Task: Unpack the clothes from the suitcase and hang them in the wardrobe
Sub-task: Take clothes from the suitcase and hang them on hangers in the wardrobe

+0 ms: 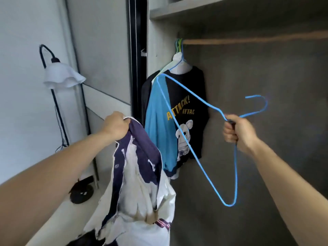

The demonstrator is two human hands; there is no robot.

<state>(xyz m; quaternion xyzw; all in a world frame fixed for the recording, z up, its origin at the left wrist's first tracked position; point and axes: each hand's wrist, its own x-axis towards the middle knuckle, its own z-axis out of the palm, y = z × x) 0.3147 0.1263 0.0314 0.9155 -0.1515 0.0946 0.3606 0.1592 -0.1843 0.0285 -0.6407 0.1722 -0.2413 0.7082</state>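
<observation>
The left hand [116, 126] is gripping a white-and-navy shirt [140, 174] by its collar, letting it hang. The right hand [237, 133] is clenching a blue hanger [200, 162] before the wardrobe [266, 71], where shirts [177, 110] are hanging at the rail's [248, 40] left end.

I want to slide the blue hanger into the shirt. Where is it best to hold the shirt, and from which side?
Hold the shirt at its navy collar, from above, as the left hand does. The rest hangs freely below, so the neck stays reachable for the hanger.
</observation>
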